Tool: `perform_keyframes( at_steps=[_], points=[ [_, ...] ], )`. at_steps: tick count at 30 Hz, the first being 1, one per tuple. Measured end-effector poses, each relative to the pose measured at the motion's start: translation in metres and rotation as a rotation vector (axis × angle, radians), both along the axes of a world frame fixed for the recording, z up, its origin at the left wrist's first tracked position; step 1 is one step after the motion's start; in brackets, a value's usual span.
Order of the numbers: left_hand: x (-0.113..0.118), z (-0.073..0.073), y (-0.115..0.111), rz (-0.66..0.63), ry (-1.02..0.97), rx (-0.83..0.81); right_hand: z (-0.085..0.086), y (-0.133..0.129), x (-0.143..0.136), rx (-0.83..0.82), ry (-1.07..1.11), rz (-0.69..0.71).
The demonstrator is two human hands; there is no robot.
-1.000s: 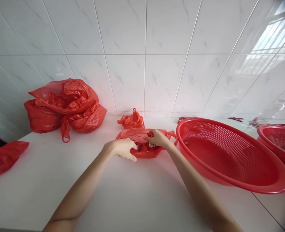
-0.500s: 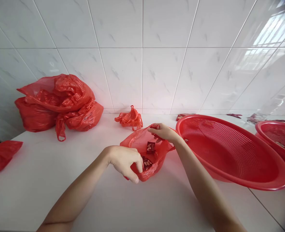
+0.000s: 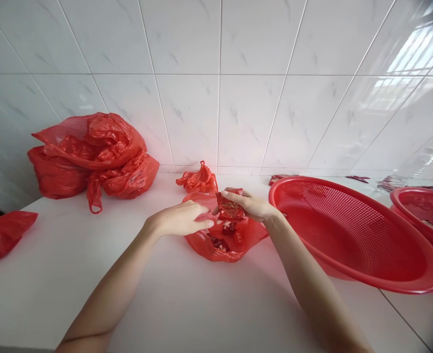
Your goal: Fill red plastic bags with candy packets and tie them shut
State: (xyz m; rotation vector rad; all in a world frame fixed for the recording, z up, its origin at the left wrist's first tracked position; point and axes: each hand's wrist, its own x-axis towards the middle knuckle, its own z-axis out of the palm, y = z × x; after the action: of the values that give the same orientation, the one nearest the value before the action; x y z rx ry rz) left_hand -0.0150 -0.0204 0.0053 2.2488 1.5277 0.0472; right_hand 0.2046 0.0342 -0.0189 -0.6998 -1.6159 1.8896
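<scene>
A thin red plastic bag [image 3: 216, 252] lies open on the white table, with several small dark-red wrapped packets [image 3: 218, 242] inside. My right hand [image 3: 255, 206] is above the bag's far right side, closed on a shiny red packet [image 3: 231, 208] with gold printing. My left hand [image 3: 181, 218] is over the bag's left edge, its thumb apart from its fingers and nothing visible in it. Its fingertips point toward the packet, and I cannot tell whether they touch the bag.
A large red mesh basket [image 3: 348, 282] stands to the right, with a second red basket [image 3: 396, 196] beyond it. Stuffed red bags [image 3: 95, 157] are at the back left, a crumpled red bag [image 3: 198, 180] by the tiled wall, another red bag [image 3: 7, 238] at the left edge.
My right hand has turned and brought the red packet into view above the bag. My left hand has risen from the bag's near left rim, moving away from me.
</scene>
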Motion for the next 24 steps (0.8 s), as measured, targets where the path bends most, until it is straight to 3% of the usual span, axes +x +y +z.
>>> perform_keyframes(
  at_steps=[6,13,17,24],
  points=[
    [0.013,-0.005,0.004,0.033,-0.298,0.084,0.003,-0.005,-0.004,0.275,0.003,-0.097],
    [0.016,-0.014,0.013,0.032,-0.581,0.087,0.009,-0.005,-0.001,0.285,0.037,-0.130],
    [0.013,-0.012,0.016,0.088,-0.642,0.088,0.012,-0.005,0.004,0.226,0.025,-0.057],
    [0.012,-0.002,0.013,-0.013,-0.761,-0.020,0.014,-0.004,0.010,0.269,-0.029,0.010]
  ],
)
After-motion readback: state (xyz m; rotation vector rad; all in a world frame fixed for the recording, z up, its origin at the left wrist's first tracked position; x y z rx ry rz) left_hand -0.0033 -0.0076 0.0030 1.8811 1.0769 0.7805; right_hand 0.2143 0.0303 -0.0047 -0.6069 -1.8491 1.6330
